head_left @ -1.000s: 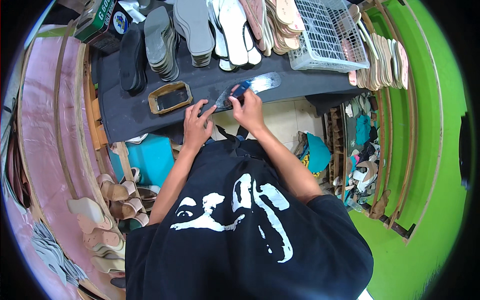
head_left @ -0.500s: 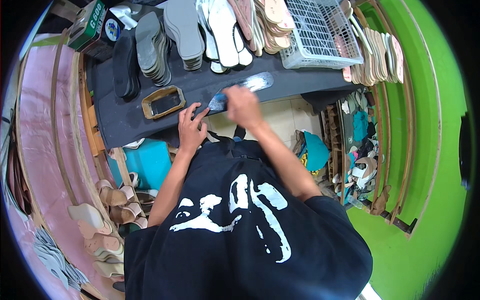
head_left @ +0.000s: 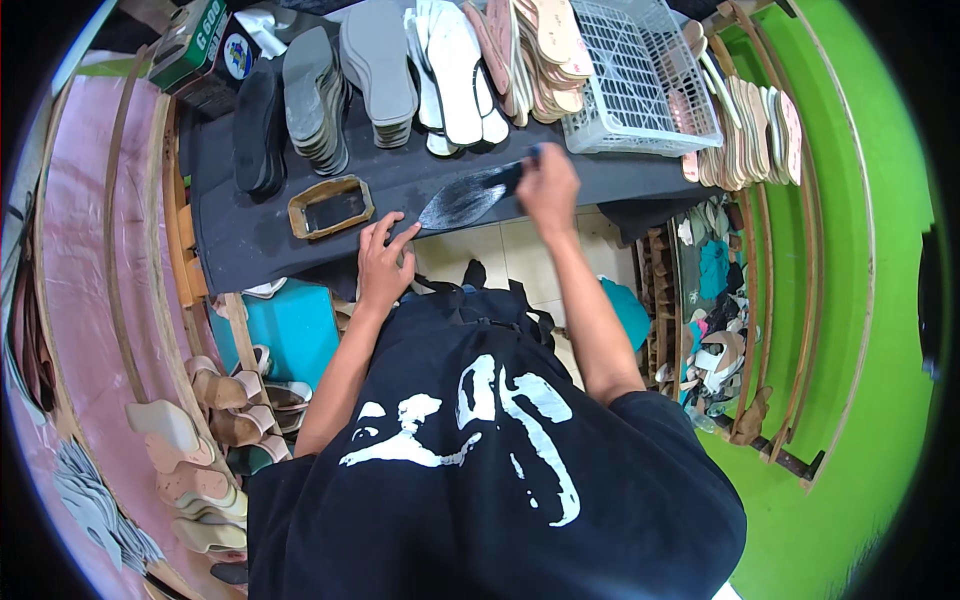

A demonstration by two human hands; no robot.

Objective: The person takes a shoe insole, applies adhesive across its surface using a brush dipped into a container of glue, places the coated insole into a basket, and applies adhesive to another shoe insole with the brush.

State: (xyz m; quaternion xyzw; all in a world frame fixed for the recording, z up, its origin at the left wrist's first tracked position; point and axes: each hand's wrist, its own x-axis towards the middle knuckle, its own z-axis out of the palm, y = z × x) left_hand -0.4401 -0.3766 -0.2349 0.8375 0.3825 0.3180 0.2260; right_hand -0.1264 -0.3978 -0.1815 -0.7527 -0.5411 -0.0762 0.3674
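A dark sole-shaped piece (head_left: 458, 202) lies at the front edge of the black-covered table, its surface glossy and streaked as if wet. My left hand (head_left: 383, 262) rests at its pointed left end with fingers spread, the fingertips touching the tip. Over the right end, my right hand (head_left: 550, 192) is closed round a small dark-blue tool (head_left: 535, 153), mostly hidden by the fingers and blurred. Left of the piece stands a shallow, brown-rimmed, elongated eight-sided container (head_left: 366, 198) with a dark inside.
Behind my hands stand stacks of black soles (head_left: 258, 130), grey soles (head_left: 380, 65) and white soles (head_left: 450, 85). Beige insoles (head_left: 550, 40) and a grey plastic crate (head_left: 640, 135) stand farther right. A green box (head_left: 200, 60) is at the far left. Shoe racks (head_left: 215, 430) flank the table.
My right hand has swept right along the piece, from near its pointed left end to its right end. The left hand stays at the tip.
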